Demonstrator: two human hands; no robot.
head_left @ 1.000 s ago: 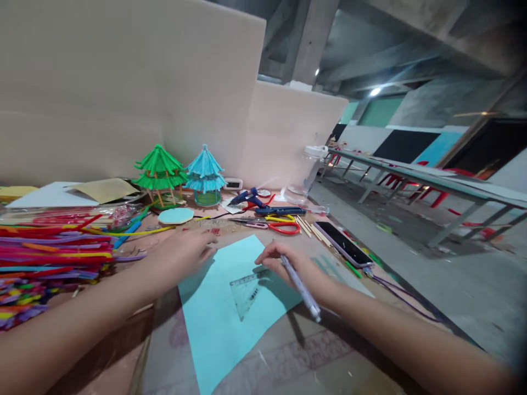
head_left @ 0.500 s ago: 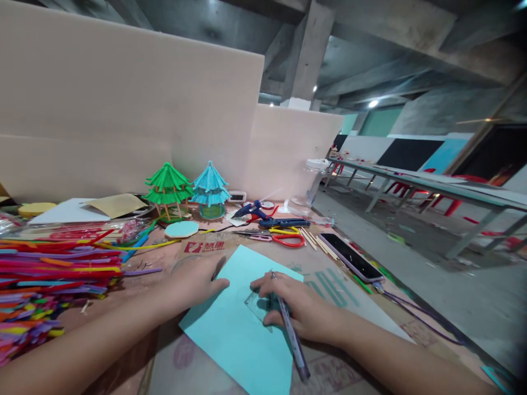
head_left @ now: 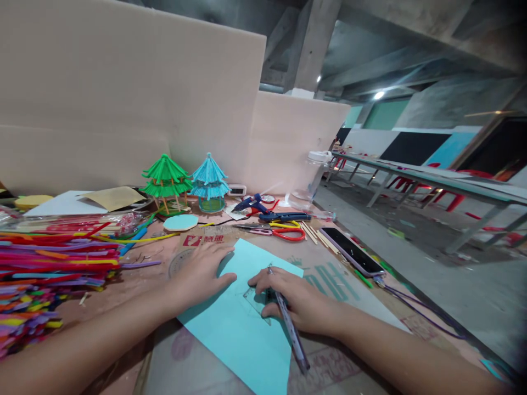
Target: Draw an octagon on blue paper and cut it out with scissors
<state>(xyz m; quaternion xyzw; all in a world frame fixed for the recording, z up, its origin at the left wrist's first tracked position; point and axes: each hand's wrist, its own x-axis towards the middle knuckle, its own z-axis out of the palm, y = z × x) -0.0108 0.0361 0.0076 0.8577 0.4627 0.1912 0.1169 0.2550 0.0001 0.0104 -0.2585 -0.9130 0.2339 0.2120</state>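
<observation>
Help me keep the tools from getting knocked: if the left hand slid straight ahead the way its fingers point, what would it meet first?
Probably the pink-handled scissors, past bare cardboard. The left hand lies flat on the blue paper's edge, fingers pointing up-right. Depth is hard to judge.

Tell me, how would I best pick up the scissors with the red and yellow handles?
Probably by the red and yellow handle loops, coming from the right, the phone side. The scissors lie flat on the cardboard, handles pointing right and blades pointing left toward the paper pagodas, so the loops are the safe end.
</observation>
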